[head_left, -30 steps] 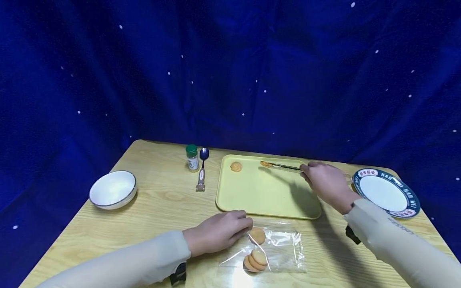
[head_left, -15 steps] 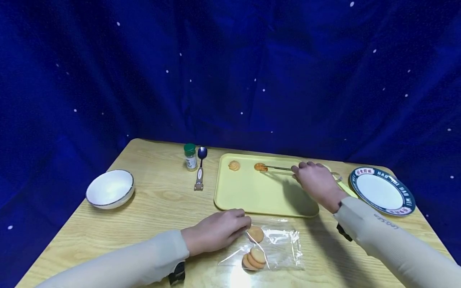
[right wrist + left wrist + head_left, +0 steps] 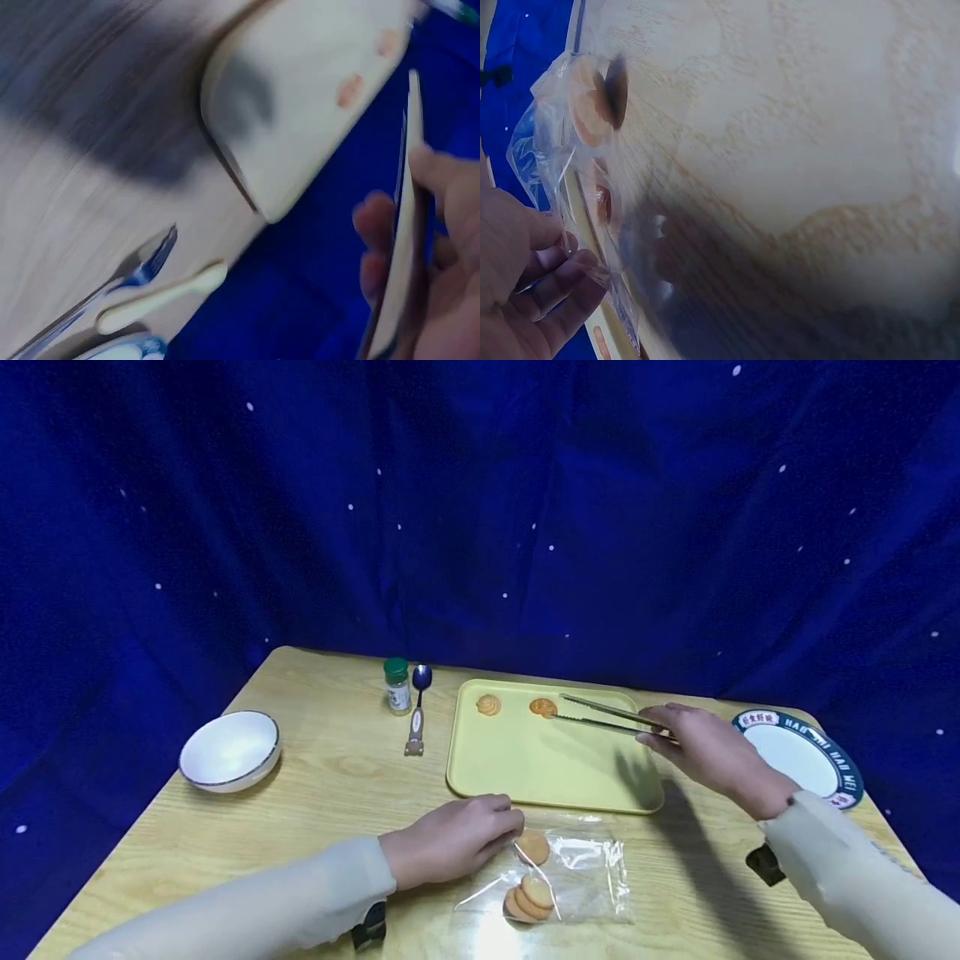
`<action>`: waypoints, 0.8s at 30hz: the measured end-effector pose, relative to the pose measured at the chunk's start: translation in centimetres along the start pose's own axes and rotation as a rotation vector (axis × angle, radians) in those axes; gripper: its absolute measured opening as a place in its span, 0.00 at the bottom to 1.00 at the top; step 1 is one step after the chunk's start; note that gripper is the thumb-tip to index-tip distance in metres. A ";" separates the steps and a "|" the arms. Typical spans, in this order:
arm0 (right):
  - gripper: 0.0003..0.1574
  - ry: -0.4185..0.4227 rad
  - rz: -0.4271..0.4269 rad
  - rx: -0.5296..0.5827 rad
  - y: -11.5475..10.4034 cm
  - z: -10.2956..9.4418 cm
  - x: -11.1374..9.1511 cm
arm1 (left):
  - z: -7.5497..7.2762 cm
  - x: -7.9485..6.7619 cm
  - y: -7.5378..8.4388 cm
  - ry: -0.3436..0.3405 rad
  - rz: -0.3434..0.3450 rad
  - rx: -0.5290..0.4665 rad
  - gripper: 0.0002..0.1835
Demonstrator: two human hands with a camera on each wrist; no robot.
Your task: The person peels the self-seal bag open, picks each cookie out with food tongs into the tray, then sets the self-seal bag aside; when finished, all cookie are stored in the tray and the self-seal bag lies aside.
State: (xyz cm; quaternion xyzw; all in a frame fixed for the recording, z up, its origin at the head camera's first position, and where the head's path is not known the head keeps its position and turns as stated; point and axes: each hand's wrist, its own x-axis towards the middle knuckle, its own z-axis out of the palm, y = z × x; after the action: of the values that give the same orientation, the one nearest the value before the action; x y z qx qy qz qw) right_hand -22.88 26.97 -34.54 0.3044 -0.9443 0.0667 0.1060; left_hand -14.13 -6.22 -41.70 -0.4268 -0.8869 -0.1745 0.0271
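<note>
My left hand [image 3: 459,842] pinches the edge of a clear plastic bag [image 3: 544,127] lying in front of the tray. Inside the bag are several round cookies [image 3: 534,893], some overlapping in a pile. My right hand [image 3: 712,752] holds metal tongs [image 3: 611,711], whose two arms are spread apart with nothing between them. The tips reach over the yellow tray [image 3: 555,777], right beside a reddish-brown round cookie [image 3: 542,707]. A swirled cookie [image 3: 488,705] lies to its left on the same tray. In the right wrist view, thumb and fingers hold the tongs from either side.
Left of the tray are a green-capped shaker [image 3: 397,687] and a dark spoon [image 3: 417,714]. A white bowl [image 3: 232,750] stands at the far left, a green-rimmed plate [image 3: 843,768] at the far right. The right wrist view shows a fork [image 3: 112,286] and a pale yellow handle [image 3: 161,298].
The tongs set the reddish-brown cookie down on the tray and let it go; their arms spread. My right hand has drawn back to the right. My left hand stays at the bag.
</note>
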 end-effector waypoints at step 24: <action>0.18 -0.519 -0.194 1.065 3.1 -0.2 -13.0 | -0.2 0.1 0.1 -0.002 0.013 -0.008 0.05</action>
State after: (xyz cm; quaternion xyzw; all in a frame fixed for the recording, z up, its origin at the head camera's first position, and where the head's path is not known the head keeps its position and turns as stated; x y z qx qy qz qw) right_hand -14.37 36.84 -37.69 0.4067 -0.7439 0.4442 -0.2896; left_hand -14.15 -6.11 -41.45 -0.4327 -0.8835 -0.1774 0.0254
